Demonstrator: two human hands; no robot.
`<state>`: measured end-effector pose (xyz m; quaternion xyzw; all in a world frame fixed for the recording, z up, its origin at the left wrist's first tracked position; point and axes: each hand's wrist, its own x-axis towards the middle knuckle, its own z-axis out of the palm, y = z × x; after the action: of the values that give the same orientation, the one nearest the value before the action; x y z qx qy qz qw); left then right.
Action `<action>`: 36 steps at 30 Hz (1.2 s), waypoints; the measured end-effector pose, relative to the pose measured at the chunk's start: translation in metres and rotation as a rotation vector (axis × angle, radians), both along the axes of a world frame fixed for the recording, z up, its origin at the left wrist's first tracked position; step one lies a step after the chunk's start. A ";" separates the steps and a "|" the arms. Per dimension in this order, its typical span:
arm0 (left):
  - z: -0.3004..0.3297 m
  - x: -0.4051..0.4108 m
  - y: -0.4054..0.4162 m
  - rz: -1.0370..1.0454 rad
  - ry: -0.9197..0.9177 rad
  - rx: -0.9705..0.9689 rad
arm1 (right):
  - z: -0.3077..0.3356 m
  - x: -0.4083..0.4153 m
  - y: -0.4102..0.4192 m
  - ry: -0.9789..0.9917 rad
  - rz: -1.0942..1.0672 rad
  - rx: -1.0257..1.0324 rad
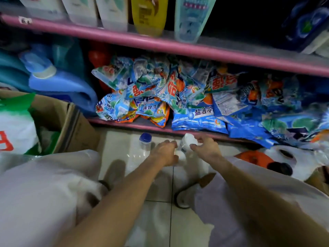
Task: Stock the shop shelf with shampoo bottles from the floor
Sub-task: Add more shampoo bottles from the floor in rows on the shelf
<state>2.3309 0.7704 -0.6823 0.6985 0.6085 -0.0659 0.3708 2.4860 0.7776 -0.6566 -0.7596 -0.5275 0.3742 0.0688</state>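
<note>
We've got both hands low at 6 o'clock: right hand [204, 148] curls round a white bottle [187, 142], left hand [166, 152] closing beside, grip unclear. Prob. light, stiff, slick; take body below cap.

Small shop, household-goods aisle. Pink-edged shelving [160, 41], two tiers in view. Upper tier: row of upright toiletry bottles [149, 15], price sticker [25, 20] on edge. Lower tier: heaped detergent-powder sachets [195, 97], blue detergent jug [58, 82]. Tiled floor [160, 193] crowded with open cardboard carton [71, 125], bagged toilet rolls [284, 157].
</note>
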 end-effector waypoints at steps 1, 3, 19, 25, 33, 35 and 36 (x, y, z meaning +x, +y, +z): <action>-0.011 0.002 0.001 -0.001 -0.003 -0.010 | -0.010 0.002 -0.001 -0.023 0.031 0.002; -0.033 0.007 0.001 -0.022 -0.014 -0.020 | -0.028 0.006 0.000 -0.035 0.113 0.017; -0.099 0.035 0.009 -0.277 0.173 0.140 | -0.092 -0.001 0.030 -0.148 0.211 0.074; -0.061 0.006 0.014 0.080 0.043 0.042 | -0.072 0.010 0.014 -0.079 0.086 0.096; 0.067 -0.038 0.010 0.269 -0.146 0.094 | 0.059 0.024 -0.012 -0.101 0.064 0.258; 0.108 -0.050 0.005 0.265 -0.222 0.142 | 0.106 0.028 -0.026 -0.085 0.074 0.350; 0.129 -0.055 0.002 0.268 -0.249 0.191 | 0.132 0.029 -0.034 -0.083 0.084 0.403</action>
<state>2.2758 0.7722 -0.5533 0.6463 0.6487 0.1291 0.3806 2.5152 0.7440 -0.5250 -0.7227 -0.6251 0.2321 0.1820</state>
